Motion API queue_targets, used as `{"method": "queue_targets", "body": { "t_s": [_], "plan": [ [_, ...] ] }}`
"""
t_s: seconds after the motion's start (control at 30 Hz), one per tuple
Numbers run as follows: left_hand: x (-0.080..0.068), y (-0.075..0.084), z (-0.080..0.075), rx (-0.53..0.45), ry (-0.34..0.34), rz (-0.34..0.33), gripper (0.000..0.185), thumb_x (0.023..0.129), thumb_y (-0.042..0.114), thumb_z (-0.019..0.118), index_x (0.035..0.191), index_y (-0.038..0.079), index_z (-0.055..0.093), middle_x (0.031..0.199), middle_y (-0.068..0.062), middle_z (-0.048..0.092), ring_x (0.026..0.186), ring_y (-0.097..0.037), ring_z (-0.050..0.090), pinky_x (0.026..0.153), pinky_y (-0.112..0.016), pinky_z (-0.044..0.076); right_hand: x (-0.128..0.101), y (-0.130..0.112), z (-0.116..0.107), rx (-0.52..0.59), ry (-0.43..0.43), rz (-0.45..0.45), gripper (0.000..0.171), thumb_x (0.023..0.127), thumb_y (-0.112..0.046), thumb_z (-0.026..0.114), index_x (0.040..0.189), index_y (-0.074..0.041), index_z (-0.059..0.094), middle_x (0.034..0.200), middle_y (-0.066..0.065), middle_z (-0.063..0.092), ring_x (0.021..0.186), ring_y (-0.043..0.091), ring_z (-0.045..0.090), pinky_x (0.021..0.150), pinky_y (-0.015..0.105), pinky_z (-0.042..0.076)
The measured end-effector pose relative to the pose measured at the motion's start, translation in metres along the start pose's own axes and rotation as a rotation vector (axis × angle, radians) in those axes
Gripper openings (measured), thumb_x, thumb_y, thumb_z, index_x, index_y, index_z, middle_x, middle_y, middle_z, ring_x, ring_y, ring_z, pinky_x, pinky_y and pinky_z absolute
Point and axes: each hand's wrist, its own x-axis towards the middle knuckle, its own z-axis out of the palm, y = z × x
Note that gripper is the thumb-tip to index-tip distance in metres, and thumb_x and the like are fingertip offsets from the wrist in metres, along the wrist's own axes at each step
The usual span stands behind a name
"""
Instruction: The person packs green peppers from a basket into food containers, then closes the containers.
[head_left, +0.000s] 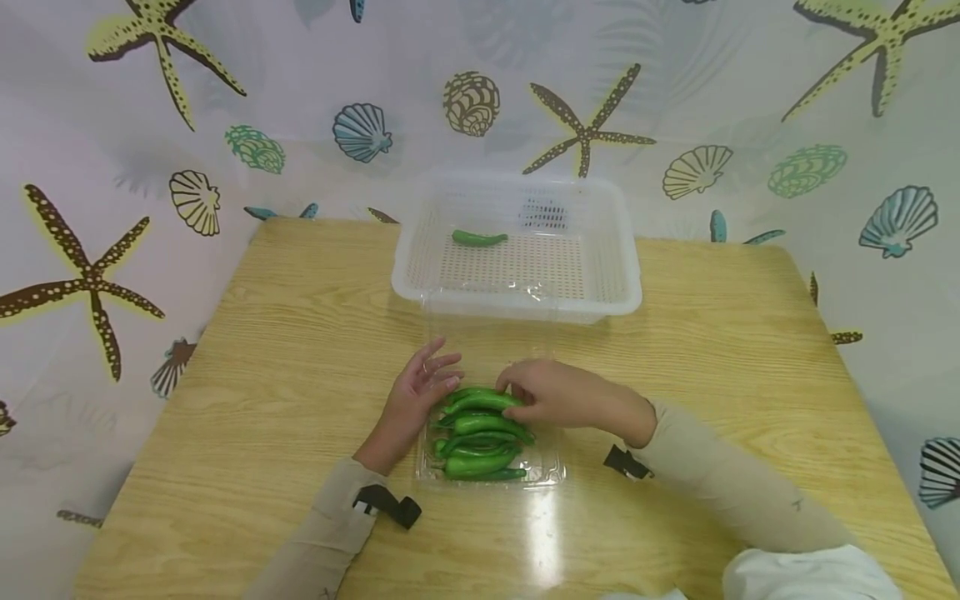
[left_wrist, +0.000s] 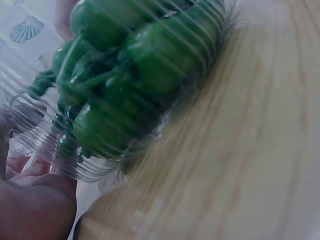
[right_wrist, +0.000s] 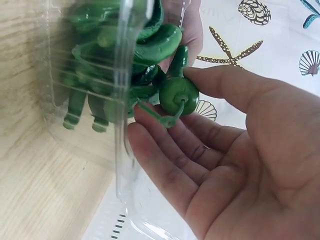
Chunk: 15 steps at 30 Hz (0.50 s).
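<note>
A clear plastic clamshell box (head_left: 546, 472) lies open on the wooden table (head_left: 285, 333), packed with several green peppers (head_left: 480, 435). My left hand (head_left: 416, 390) rests against the box's left side with relaxed fingers; in the left wrist view its palm (left_wrist: 30, 200) lies by the ribbed wall (left_wrist: 90, 167) under the peppers (left_wrist: 145, 55). My right hand (head_left: 543, 393) reaches over the top of the pile. In the right wrist view its thumb (right_wrist: 220, 82) and fingers (right_wrist: 170, 150) pinch the stem end of one pepper (right_wrist: 177, 95) at the box's rim (right_wrist: 122, 125).
A white perforated basket (head_left: 517, 307) stands just behind the box with one green pepper (head_left: 478, 238) lying in it. The box's clear lid lies flat between box and basket. A seashell-patterned curtain surrounds the table on the far side and both flanks.
</note>
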Motion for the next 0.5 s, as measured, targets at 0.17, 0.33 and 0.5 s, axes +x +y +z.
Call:
{"method": "queue_targets", "body": {
  "t_s": [0.17, 0.33, 0.5],
  "plan": [
    [0.000, -0.001, 0.000, 0.004, 0.001, 0.001, 0.066, 0.090, 0.014, 0.062, 0.145, 0.011, 0.026, 0.134, -0.013, 0.047, 0.118, -0.029, 0.050, 0.097, -0.032, 0.046, 0.002, 0.001, 0.007, -0.038, -0.016, 0.005, 0.025, 0.089, -0.026, 0.063, 0.109, -0.012, 0.060, 0.072, -0.008, 0.053, 0.061, 0.004, 0.047, 0.056, 0.021, 0.046],
    [0.001, 0.000, 0.000, -0.002, 0.001, -0.009, 0.065, 0.091, 0.011, 0.061, 0.146, 0.011, 0.025, 0.135, -0.014, 0.046, 0.119, -0.030, 0.049, 0.097, -0.032, 0.045, 0.002, -0.001, 0.012, -0.064, 0.013, 0.019, 0.020, 0.087, -0.024, 0.065, 0.103, -0.014, 0.059, 0.075, -0.007, 0.053, 0.064, 0.005, 0.048, 0.057, 0.022, 0.045],
    [-0.002, 0.010, 0.003, -0.004, -0.005, -0.019, 0.063, 0.092, 0.006, 0.058, 0.145, 0.011, 0.026, 0.137, -0.019, 0.042, 0.120, -0.034, 0.047, 0.097, -0.033, 0.045, 0.002, -0.005, 0.015, -0.061, 0.045, 0.028, 0.015, 0.085, -0.022, 0.066, 0.094, -0.013, 0.058, 0.074, -0.002, 0.054, 0.064, 0.007, 0.047, 0.055, 0.023, 0.044]
  ]
}}
